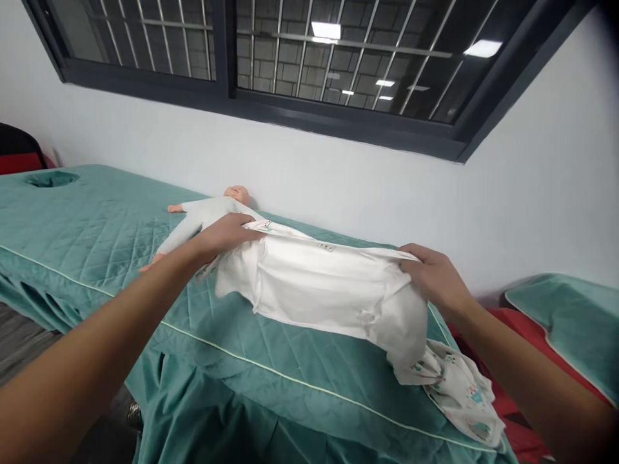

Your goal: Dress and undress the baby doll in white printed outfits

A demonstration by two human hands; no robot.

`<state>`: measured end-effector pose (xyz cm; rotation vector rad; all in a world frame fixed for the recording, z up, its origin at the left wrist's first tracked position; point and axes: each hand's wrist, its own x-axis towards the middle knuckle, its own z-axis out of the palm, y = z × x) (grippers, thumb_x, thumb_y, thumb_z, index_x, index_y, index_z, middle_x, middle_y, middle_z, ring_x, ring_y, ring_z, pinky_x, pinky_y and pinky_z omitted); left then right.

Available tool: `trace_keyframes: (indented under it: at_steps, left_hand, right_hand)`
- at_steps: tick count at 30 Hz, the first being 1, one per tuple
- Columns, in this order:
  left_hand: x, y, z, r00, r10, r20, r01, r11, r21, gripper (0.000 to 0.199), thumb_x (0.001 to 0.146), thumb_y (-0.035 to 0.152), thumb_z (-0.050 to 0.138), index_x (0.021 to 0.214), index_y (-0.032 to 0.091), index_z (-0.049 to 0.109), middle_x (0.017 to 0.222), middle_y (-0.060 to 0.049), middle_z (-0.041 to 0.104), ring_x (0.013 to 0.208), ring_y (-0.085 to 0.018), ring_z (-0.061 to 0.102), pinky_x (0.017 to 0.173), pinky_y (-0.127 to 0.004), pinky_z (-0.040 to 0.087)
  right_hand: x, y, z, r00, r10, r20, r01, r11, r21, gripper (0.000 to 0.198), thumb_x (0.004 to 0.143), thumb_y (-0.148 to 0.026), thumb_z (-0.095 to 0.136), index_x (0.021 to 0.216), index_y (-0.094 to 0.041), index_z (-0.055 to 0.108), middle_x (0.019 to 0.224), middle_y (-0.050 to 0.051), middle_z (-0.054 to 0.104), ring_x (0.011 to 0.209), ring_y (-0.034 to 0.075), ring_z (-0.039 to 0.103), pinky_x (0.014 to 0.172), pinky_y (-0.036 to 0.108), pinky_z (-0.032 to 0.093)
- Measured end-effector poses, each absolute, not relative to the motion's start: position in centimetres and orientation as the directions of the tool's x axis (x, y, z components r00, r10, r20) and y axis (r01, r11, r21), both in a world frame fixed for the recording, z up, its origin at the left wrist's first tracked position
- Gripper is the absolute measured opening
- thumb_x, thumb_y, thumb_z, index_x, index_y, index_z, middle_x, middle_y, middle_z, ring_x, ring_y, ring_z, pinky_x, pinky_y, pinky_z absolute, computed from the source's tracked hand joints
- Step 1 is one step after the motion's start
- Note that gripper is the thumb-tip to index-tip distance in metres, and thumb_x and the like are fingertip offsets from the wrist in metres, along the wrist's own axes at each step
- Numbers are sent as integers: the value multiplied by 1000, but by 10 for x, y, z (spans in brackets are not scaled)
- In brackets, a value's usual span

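A white baby garment [319, 277] is stretched between my two hands over the bed, its plain side facing me. My left hand [229, 233] is closed on its left upper edge, and my right hand [432, 274] pinches the upper right corner. The cloth hangs in folds below them. Close under my right hand, a white cloth with a coloured print [467, 390] lies bunched on the bed's edge; whether it is part of the garment I cannot tell. Beyond my left hand, a baby doll [210, 209] in a white suit lies on its back, partly hidden by my hand.
The bed has a quilted green cover [130, 225] with a face hole [52, 179] at the far left. Behind it are a white wall [367, 187] and a dark-framed window [338, 106] with bars. A red thing and another green cover [570, 316] stand at the right.
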<state>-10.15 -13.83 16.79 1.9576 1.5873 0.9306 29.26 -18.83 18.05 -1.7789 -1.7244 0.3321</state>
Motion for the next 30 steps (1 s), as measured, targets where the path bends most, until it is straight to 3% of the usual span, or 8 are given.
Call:
trace_keyframes:
  at_steps: [4,7,10,13,18,23,27,30]
  left_hand:
    - [-88,-113,149,141,987,82,850,-163,501,34,80,44,58,99,18,68,108,-10,69,99,-29,63,85,-37,48]
    - [-54,-111,115,17,970,243,958,-86,275,33,88,30,48,114,14,61,121,-20,61,114,-35,55,93,-47,44]
    - [-12,-125,72,204,946,251,930,-268,251,34,90,12,34,110,11,62,122,-22,59,118,-32,53,96,-46,43]
    - [16,-132,37,298,937,184,893,-341,292,32,89,12,39,108,16,64,116,-13,64,112,-23,58,95,-33,45]
    - [22,-110,15,203,968,148,909,-243,339,36,93,19,38,120,7,58,130,-21,56,126,-29,48,106,-44,36]
    - [25,-91,16,96,982,164,908,-154,389,43,94,27,41,132,9,46,134,-22,54,129,-32,46,105,-48,35]
    - [33,-89,14,63,976,210,887,-151,436,47,95,26,36,140,11,36,141,-20,49,132,-29,43,106,-44,36]
    - [35,-83,11,50,974,222,864,-154,480,53,95,26,36,145,9,30,145,-20,44,136,-30,38,109,-43,34]
  right_hand:
    - [288,-167,159,70,978,195,886,29,-463,30,77,-23,46,96,-20,69,94,6,71,89,24,64,77,32,46]
    - [261,-157,124,66,966,250,973,-7,-231,38,82,-18,42,114,-16,63,113,12,67,104,27,60,89,37,44]
    - [219,-157,77,-90,943,319,993,110,-43,46,83,-10,40,125,-7,56,132,19,56,120,29,51,103,39,36]
    - [184,-158,39,-143,961,237,976,177,-131,46,89,-16,39,133,-9,50,136,15,55,126,23,47,109,32,31]
    - [167,-135,20,53,992,118,987,-35,-154,41,94,-29,37,120,-3,57,129,26,57,127,33,47,108,43,31]
    - [163,-110,17,193,980,56,970,-182,-159,56,94,-40,39,130,1,49,145,34,39,138,41,33,110,54,22]
    - [161,-105,11,280,958,68,944,-262,-198,68,93,-44,38,147,-5,30,159,28,13,145,42,17,110,59,24]
    - [167,-102,9,316,928,197,929,-261,-261,67,90,-30,39,151,-10,22,161,22,2,146,41,13,110,56,26]
